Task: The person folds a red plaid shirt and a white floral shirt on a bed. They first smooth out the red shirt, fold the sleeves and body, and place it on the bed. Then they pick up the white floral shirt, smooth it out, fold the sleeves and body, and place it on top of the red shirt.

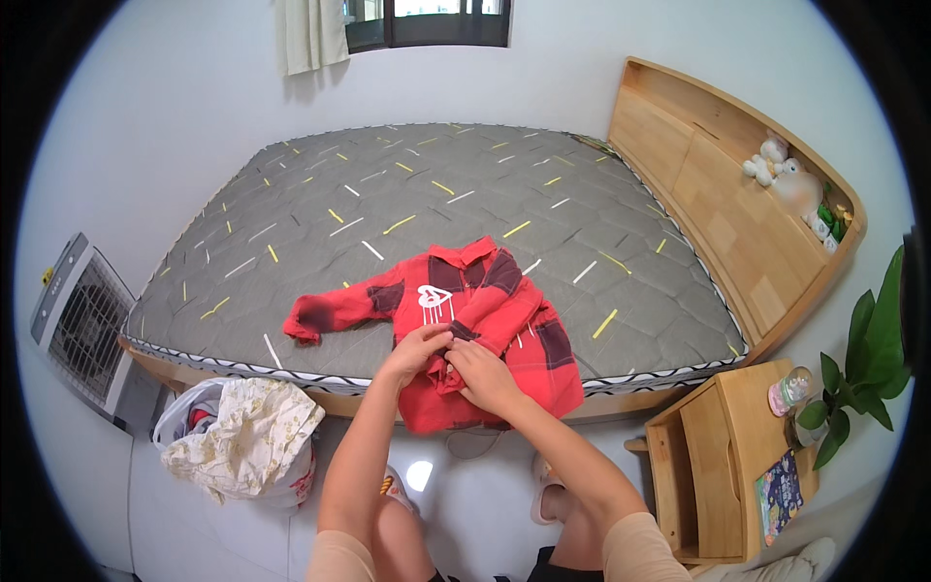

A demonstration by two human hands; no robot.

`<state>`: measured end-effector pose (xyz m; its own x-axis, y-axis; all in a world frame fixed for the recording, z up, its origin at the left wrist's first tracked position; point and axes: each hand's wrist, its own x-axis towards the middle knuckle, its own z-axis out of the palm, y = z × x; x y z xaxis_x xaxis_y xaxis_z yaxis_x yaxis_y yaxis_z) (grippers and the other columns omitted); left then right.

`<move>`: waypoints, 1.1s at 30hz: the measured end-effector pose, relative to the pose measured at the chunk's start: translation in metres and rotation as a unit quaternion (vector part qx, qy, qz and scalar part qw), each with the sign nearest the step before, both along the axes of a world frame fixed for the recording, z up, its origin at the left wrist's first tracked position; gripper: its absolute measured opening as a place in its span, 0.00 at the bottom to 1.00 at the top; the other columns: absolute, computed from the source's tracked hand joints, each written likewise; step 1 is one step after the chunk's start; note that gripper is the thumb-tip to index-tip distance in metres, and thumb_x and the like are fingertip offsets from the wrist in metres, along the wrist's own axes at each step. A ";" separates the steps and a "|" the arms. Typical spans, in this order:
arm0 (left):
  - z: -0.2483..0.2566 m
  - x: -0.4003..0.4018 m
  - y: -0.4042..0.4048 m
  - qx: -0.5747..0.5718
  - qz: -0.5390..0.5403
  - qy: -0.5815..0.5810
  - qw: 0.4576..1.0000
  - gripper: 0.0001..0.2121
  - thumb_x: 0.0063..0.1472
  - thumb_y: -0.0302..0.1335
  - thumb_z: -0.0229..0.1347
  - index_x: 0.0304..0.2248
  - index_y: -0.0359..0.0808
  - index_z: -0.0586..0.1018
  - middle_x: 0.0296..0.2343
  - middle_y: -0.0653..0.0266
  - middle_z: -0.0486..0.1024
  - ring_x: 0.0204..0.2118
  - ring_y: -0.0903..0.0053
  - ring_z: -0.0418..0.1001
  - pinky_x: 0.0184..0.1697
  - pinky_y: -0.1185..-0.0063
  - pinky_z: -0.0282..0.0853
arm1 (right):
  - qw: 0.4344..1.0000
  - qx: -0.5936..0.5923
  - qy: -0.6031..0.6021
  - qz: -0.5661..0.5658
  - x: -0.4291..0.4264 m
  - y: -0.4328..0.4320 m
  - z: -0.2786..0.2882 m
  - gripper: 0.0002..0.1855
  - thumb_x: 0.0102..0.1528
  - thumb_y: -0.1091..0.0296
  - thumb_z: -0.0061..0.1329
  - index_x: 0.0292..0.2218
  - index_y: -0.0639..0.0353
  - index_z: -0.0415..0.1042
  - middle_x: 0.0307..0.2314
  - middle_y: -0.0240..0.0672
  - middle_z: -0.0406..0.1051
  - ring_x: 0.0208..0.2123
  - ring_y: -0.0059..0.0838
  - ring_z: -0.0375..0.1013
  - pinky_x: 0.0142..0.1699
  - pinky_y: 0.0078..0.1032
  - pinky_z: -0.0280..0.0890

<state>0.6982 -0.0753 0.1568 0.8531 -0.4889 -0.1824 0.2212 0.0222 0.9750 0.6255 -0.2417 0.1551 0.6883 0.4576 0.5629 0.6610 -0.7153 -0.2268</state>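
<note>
A red and dark plaid shirt [465, 291] with a white heart print lies at the near edge of a grey patterned mattress [436, 196], its collar pointing away from me. Its lower part hangs over the mattress edge. One sleeve stretches out to the left; the other is folded across the front towards me. Both hands meet at that folded sleeve's cuff. My left hand [420, 352] pinches the cuff from the left, and my right hand [481, 369] grips it from the right. The fingertips partly hide the cuff.
A plastic bag [280, 465] of cloth stands on the floor at left, near an air cooler [87, 327]. At right are a wooden nightstand [727, 465] with a jar, plant and booklet, and a wooden headboard [727, 196] with plush toys on its shelf.
</note>
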 end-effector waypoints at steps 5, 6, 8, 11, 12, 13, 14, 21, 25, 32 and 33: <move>-0.028 0.003 0.007 0.085 0.018 -0.156 0.984 0.19 0.54 0.20 0.53 0.47 0.30 0.68 0.38 0.63 0.72 0.40 0.79 0.70 0.43 0.81 0.66 | 0.998 -0.043 0.035 0.000 -0.028 -0.007 0.007 0.28 0.39 0.71 0.54 0.44 0.59 0.62 0.49 0.43 0.60 0.52 0.41 0.59 0.55 0.33 0.56; -0.027 0.002 0.006 0.105 0.027 -0.174 0.979 0.20 0.53 0.18 0.52 0.48 0.31 0.68 0.38 0.63 0.72 0.40 0.78 0.70 0.43 0.81 0.66 | 0.998 -0.043 0.036 -0.002 -0.033 -0.010 0.007 0.29 0.39 0.70 0.55 0.45 0.59 0.62 0.49 0.42 0.59 0.52 0.41 0.58 0.55 0.32 0.56; -0.028 -0.004 0.008 0.157 0.050 -0.214 0.963 0.21 0.53 0.19 0.53 0.48 0.32 0.67 0.38 0.62 0.72 0.40 0.79 0.70 0.44 0.82 0.65 | 0.998 -0.026 0.056 0.012 -0.043 -0.015 0.008 0.31 0.40 0.69 0.55 0.47 0.59 0.61 0.50 0.43 0.58 0.52 0.41 0.58 0.55 0.32 0.57; -0.019 -0.016 0.007 0.145 0.066 -0.249 0.955 0.23 0.51 0.23 0.56 0.48 0.33 0.68 0.38 0.58 0.72 0.40 0.73 0.71 0.45 0.79 0.66 | 0.995 0.046 0.086 -0.005 -0.054 -0.017 0.007 0.34 0.41 0.67 0.56 0.49 0.60 0.59 0.50 0.44 0.58 0.51 0.42 0.59 0.54 0.32 0.58; -0.013 -0.023 0.008 0.129 0.069 -0.255 0.956 0.24 0.49 0.25 0.57 0.48 0.34 0.68 0.37 0.56 0.72 0.40 0.71 0.72 0.45 0.77 0.66 | 0.992 0.079 0.097 -0.017 -0.058 -0.016 0.005 0.34 0.42 0.66 0.56 0.50 0.60 0.59 0.50 0.44 0.59 0.51 0.43 0.60 0.53 0.32 0.58; -0.007 -0.029 0.010 0.166 0.033 -0.340 0.925 0.25 0.49 0.26 0.58 0.48 0.35 0.68 0.39 0.55 0.72 0.40 0.68 0.71 0.46 0.76 0.66 | 0.989 0.094 0.108 -0.034 -0.060 -0.015 0.002 0.34 0.43 0.65 0.55 0.50 0.60 0.58 0.49 0.44 0.59 0.51 0.43 0.60 0.53 0.32 0.59; 0.000 -0.036 0.013 0.202 -0.003 -0.420 0.885 0.26 0.48 0.27 0.59 0.49 0.36 0.68 0.40 0.54 0.71 0.41 0.66 0.71 0.46 0.75 0.66 | 0.985 0.109 0.120 -0.052 -0.059 -0.014 0.000 0.34 0.43 0.64 0.55 0.50 0.60 0.58 0.49 0.44 0.60 0.50 0.43 0.60 0.53 0.32 0.59; 0.001 -0.060 0.017 0.378 0.040 -0.484 0.788 0.18 0.46 0.17 0.50 0.40 0.37 0.74 0.37 0.56 0.71 0.40 0.60 0.70 0.42 0.69 0.67 | 0.972 0.118 0.104 -0.174 -0.054 0.010 -0.002 0.24 0.43 0.61 0.56 0.41 0.59 0.67 0.37 0.39 0.70 0.41 0.38 0.69 0.43 0.30 0.65; -0.006 -0.065 0.010 0.374 0.106 -0.480 0.787 0.16 0.47 0.18 0.50 0.39 0.37 0.74 0.34 0.57 0.71 0.37 0.59 0.70 0.39 0.68 0.67 | 0.970 0.117 0.087 -0.195 -0.052 0.012 -0.010 0.19 0.45 0.65 0.53 0.40 0.58 0.67 0.35 0.39 0.71 0.39 0.38 0.69 0.41 0.30 0.65; -0.009 -0.067 0.004 0.437 0.168 -0.385 0.795 0.18 0.48 0.25 0.54 0.40 0.38 0.67 0.26 0.52 0.73 0.31 0.56 0.72 0.32 0.65 0.67 | 0.932 0.252 0.141 -0.219 -0.048 0.007 -0.024 0.11 0.47 0.69 0.49 0.34 0.58 0.65 0.26 0.36 0.73 0.31 0.39 0.72 0.35 0.30 0.66; -0.012 -0.066 0.006 0.449 0.157 -0.382 0.793 0.18 0.48 0.26 0.54 0.40 0.38 0.66 0.25 0.52 0.73 0.30 0.56 0.73 0.31 0.64 0.67 | 0.933 0.250 0.145 -0.214 -0.046 0.009 -0.023 0.11 0.47 0.69 0.49 0.34 0.57 0.65 0.27 0.37 0.72 0.31 0.40 0.72 0.35 0.33 0.65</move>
